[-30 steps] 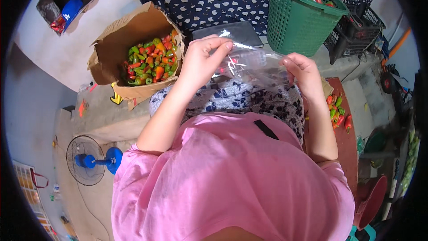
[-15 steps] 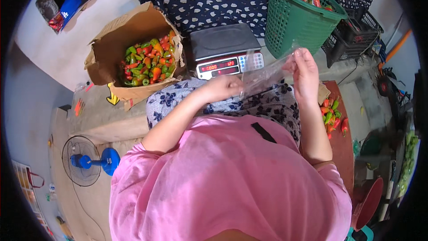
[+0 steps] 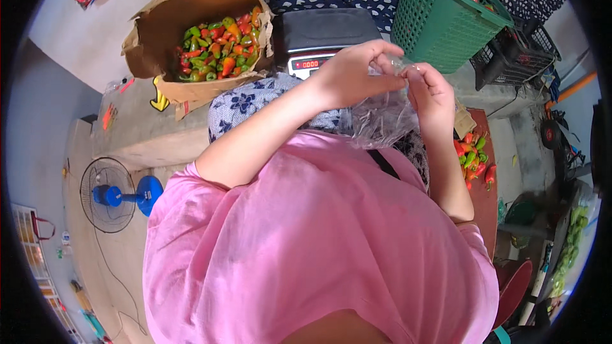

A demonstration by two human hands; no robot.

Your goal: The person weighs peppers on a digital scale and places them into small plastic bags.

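Observation:
A clear plastic bag [image 3: 382,121] hangs over my lap, crumpled and with nothing visible inside. My left hand [image 3: 357,76] pinches its upper edge, and my right hand [image 3: 430,89] grips the same edge just beside it. Both sets of fingers are closed and nearly meet at the top of the bag. Behind my left hand stands a digital scale [image 3: 331,28], its dark platform bare and its display partly covered by my hand. Left of the scale, an open cardboard box [image 3: 162,32] holds many red, green and orange peppers [image 3: 220,48].
A green plastic basket [image 3: 440,19] stands at the far right, next to black crates [image 3: 513,57]. More peppers [image 3: 472,159] lie on a reddish board [image 3: 481,216] by my right arm. A fan [image 3: 108,194] is on the left, below the concrete ledge [image 3: 143,143].
My left hand has moved up and right to the bag's top edge beside my right hand. The bag now hangs down instead of stretching sideways. The whole view has shifted slightly.

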